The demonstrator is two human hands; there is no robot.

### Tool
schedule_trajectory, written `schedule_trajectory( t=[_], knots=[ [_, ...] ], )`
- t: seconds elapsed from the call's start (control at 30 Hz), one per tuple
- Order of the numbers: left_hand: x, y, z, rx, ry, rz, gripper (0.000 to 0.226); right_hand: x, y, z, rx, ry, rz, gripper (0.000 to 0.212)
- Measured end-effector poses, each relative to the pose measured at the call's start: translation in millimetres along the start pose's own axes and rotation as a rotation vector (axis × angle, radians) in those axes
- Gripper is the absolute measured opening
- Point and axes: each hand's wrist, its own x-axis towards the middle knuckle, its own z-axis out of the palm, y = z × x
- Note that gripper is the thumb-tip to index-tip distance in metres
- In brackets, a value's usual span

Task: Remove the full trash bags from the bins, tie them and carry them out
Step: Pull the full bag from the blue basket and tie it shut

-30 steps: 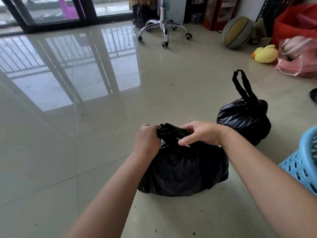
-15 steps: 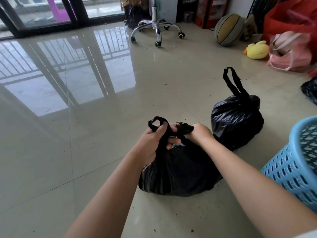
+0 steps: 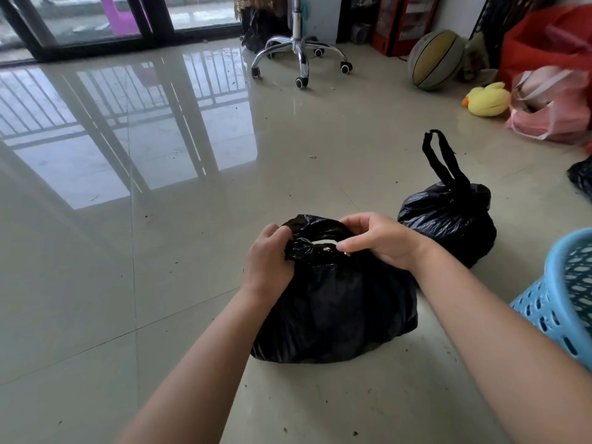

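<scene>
Floor tiles fill the left of my view, glossy, with window bars reflected in them and small specks of dirt scattered about. Moving right, my left hand is closed around the bunched neck of the near trash bag, fingers curled into the black plastic. That bag sits on the floor in the middle of the frame, slumped and full, its top gathered into a loop between both hands. My right hand pinches the other side of that loop, thumb and fingers pressed together on the plastic. Just behind my right wrist stands a second trash bag, already knotted, its two handles sticking upright. Further back I see a chair base on castors, then a ball, a yellow plush duck and a pink bag along the far right. At the right edge, close to my forearm, a blue perforated basket leans into view, only partly in frame.
</scene>
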Motion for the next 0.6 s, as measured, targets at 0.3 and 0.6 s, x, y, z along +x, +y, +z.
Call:
schedule_trajectory(
  t=[0.3, 0.6],
  knots=[
    [-2, 10, 13, -0.254, 0.299, -0.101, 0.049, 10, 9, 17, -0.257, 0.018, 0.232, 0.025],
    [-4, -4, 14, -0.922, 0.001, -0.248, 0.058, -3, 22, -2, 0.624, 0.049, 0.124, 0.020]
  ],
)
